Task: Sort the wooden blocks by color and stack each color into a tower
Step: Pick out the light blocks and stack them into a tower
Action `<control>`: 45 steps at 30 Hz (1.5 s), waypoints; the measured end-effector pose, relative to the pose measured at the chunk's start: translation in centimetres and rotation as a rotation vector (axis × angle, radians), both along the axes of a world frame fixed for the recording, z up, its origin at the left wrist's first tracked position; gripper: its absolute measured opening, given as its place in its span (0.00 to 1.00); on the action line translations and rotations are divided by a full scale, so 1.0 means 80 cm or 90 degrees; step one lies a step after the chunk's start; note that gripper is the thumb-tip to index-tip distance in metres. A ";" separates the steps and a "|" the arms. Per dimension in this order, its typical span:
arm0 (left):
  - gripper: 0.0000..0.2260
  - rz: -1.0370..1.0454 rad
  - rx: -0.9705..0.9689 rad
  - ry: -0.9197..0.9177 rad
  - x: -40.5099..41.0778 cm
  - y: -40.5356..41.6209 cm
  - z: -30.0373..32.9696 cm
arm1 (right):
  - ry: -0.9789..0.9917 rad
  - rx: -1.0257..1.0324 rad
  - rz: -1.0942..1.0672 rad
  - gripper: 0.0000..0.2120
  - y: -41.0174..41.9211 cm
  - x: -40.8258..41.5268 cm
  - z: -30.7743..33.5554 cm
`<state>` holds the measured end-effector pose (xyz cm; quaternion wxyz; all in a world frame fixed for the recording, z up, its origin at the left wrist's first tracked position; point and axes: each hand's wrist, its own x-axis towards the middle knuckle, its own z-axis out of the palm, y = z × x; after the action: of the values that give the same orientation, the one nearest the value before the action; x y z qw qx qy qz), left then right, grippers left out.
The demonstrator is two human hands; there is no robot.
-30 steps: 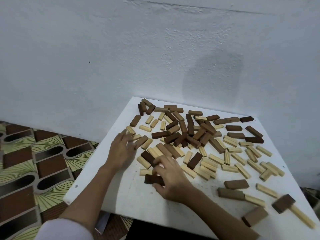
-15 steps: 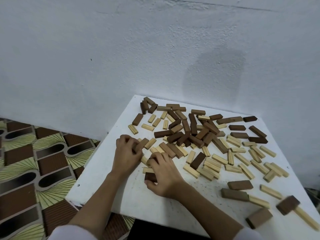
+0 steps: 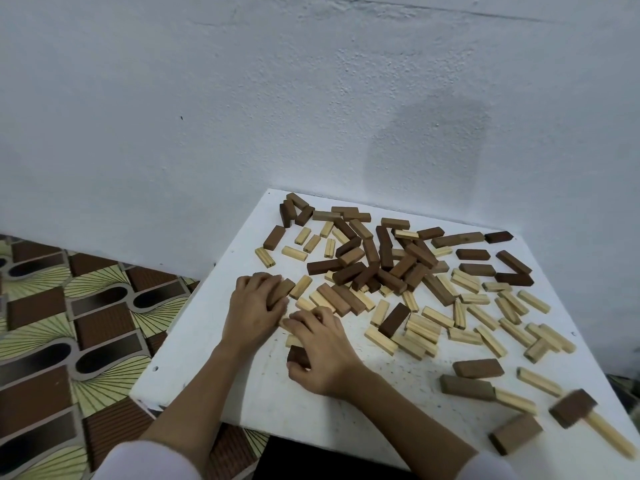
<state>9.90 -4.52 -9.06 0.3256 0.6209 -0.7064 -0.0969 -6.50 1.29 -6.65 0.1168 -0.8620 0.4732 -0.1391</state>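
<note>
Many wooden blocks lie scattered on a white table [image 3: 207, 358]: dark brown, mid brown and pale ones. A heap of brown blocks [image 3: 381, 261] sits at the back middle, and pale blocks [image 3: 485, 323] spread to the right. My left hand [image 3: 254, 308] curls its fingers round a mid-brown block [image 3: 282, 291] near the table's left side. My right hand [image 3: 320, 351] lies just beside it, fingers curled over a dark brown block [image 3: 298, 355] with its thumb under the block's near end. A pale block [image 3: 292, 340] lies partly hidden under the right hand.
A white wall rises right behind the table. The patterned floor [image 3: 69, 323] shows to the left, below the table's left edge. Loose blocks [image 3: 478, 368] lie near the front right, one dark block [image 3: 571, 408] resting on a pale stick.
My left hand has pulled back from flat on the blocks and curled round a mid-brown block. My right hand has shifted slightly left over the dark block. The camera has tilted a little.
</note>
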 end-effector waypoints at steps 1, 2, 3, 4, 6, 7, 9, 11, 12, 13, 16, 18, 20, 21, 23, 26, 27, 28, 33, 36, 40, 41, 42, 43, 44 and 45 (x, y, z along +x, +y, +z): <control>0.20 0.006 -0.003 0.012 -0.001 0.000 -0.001 | -0.001 -0.003 -0.009 0.27 0.000 0.001 0.000; 0.18 0.013 -0.008 0.030 -0.002 0.000 -0.002 | -0.002 -0.004 -0.019 0.27 0.001 0.002 0.002; 0.17 0.019 -0.014 0.047 -0.003 0.001 -0.002 | 0.000 0.001 -0.032 0.27 0.001 0.002 0.004; 0.16 0.024 -0.019 0.057 -0.004 0.001 -0.002 | 0.003 0.009 -0.043 0.29 0.000 0.003 0.007; 0.16 0.034 -0.022 0.072 -0.004 0.002 -0.002 | 0.012 0.031 -0.058 0.31 -0.002 0.003 0.014; 0.17 0.039 -0.021 0.077 -0.004 0.002 -0.002 | 0.018 0.047 -0.065 0.32 -0.003 0.003 0.018; 0.17 0.046 -0.021 0.083 -0.004 0.003 -0.002 | 0.034 0.083 -0.078 0.34 -0.005 0.003 0.023; 0.17 0.049 -0.025 0.081 -0.005 0.005 -0.001 | 0.051 0.102 -0.086 0.35 -0.006 0.004 0.027; 0.17 0.048 -0.027 0.080 -0.006 0.005 -0.001 | 0.060 0.104 -0.090 0.35 -0.006 0.004 0.028; 0.17 0.047 -0.029 0.082 -0.005 0.005 0.000 | 0.066 0.106 -0.096 0.36 -0.007 0.005 0.029; 0.17 0.053 -0.025 0.092 -0.005 0.006 0.000 | 0.048 0.118 -0.124 0.33 -0.006 0.004 0.033; 0.17 0.054 -0.024 0.090 -0.005 0.005 0.000 | 0.033 0.123 -0.140 0.30 -0.004 0.004 0.033; 0.17 0.053 -0.023 0.084 -0.006 0.006 0.000 | 0.030 0.114 -0.150 0.29 0.000 0.004 0.033; 0.17 0.054 -0.021 0.081 -0.006 0.006 0.001 | 0.033 0.111 -0.154 0.28 0.001 0.003 0.034; 0.17 0.061 -0.017 0.076 -0.007 0.006 0.001 | 0.036 0.121 -0.159 0.29 0.005 0.003 0.037; 0.17 0.066 -0.012 0.071 -0.007 0.007 0.001 | 0.028 0.140 -0.165 0.30 0.009 0.001 0.040; 0.17 0.067 -0.011 0.070 -0.007 0.008 0.002 | 0.024 0.141 -0.165 0.30 0.009 0.001 0.039; 0.17 0.070 -0.010 0.072 -0.008 0.008 0.002 | 0.019 0.145 -0.165 0.30 0.009 0.001 0.039; 0.18 0.071 -0.011 0.121 -0.009 0.011 0.009 | 0.010 0.140 -0.161 0.30 0.008 -0.001 0.039; 0.19 0.083 -0.028 0.172 -0.012 0.011 0.016 | -0.025 0.131 -0.182 0.30 0.002 -0.009 0.041; 0.19 0.037 -0.084 0.211 -0.028 -0.004 0.038 | -0.102 0.108 -0.222 0.30 -0.017 -0.026 0.059; 0.19 0.013 -0.108 0.213 -0.039 -0.015 0.047 | -0.125 0.100 -0.243 0.30 -0.027 -0.032 0.066; 0.20 -0.005 -0.124 0.214 -0.051 -0.026 0.056 | -0.151 0.091 -0.267 0.30 -0.040 -0.040 0.074; 0.20 -0.019 -0.130 0.213 -0.064 -0.036 0.064 | -0.170 0.076 -0.292 0.31 -0.052 -0.048 0.080; 0.20 -0.037 -0.125 0.213 -0.086 -0.055 0.075 | -0.181 0.049 -0.319 0.31 -0.076 -0.064 0.088; 0.20 -0.053 -0.117 0.208 -0.099 -0.063 0.081 | -0.183 0.024 -0.341 0.31 -0.089 -0.072 0.093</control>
<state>1.95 -9.53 -2.56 0.4870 0.5348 -0.6752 -0.1446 -12.28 -5.86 0.75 0.1576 -0.6756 0.6649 -0.2769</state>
